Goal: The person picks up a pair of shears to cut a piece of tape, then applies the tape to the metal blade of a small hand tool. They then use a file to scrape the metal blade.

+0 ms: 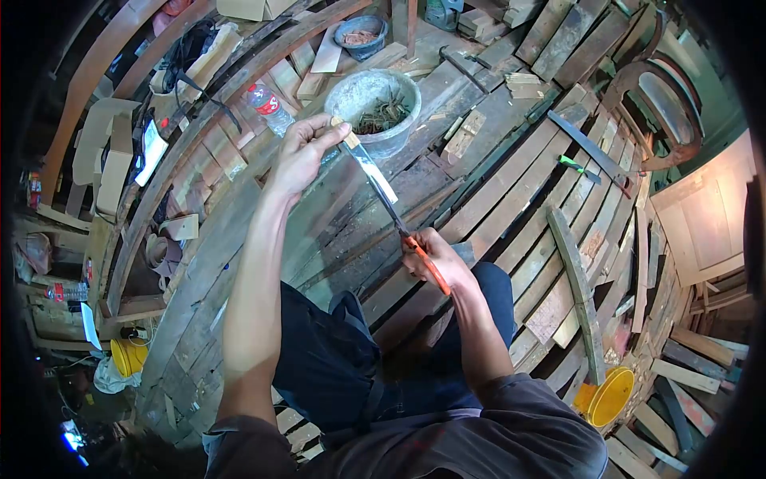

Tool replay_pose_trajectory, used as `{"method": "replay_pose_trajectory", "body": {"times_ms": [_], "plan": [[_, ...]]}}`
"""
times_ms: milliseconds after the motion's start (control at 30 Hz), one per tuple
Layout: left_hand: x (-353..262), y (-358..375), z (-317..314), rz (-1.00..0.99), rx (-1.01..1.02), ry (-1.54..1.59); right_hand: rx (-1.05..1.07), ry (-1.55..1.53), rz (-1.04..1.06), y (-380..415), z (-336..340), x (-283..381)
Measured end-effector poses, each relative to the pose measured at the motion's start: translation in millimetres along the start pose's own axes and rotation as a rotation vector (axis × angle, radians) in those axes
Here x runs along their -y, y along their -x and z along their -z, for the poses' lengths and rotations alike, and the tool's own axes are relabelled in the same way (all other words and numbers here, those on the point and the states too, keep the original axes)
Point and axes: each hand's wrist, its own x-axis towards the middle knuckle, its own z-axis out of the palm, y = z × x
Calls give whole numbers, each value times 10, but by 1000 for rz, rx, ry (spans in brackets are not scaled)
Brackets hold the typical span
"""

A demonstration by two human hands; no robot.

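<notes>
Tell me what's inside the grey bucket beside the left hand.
The grey bucket holds a heap of thin dark pieces, likely nails or scraps, in reddish-brown debris. Its bottom is covered by that heap.

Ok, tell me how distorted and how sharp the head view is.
Head view: strong fisheye, so the planks bow into curves and the corners go black; centre is sharp, with the left hand, the right hand and the knife blade crisp; the edges are dim, with a bright glare on the blade.
</notes>
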Motion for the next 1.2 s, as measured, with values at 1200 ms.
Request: {"method": "replay_pose_trajectory", "body": {"times_ms": [1200], "plan": [[70,-51,-189,-6,-76,-12,73,-179,14,8,39,-17]]}}
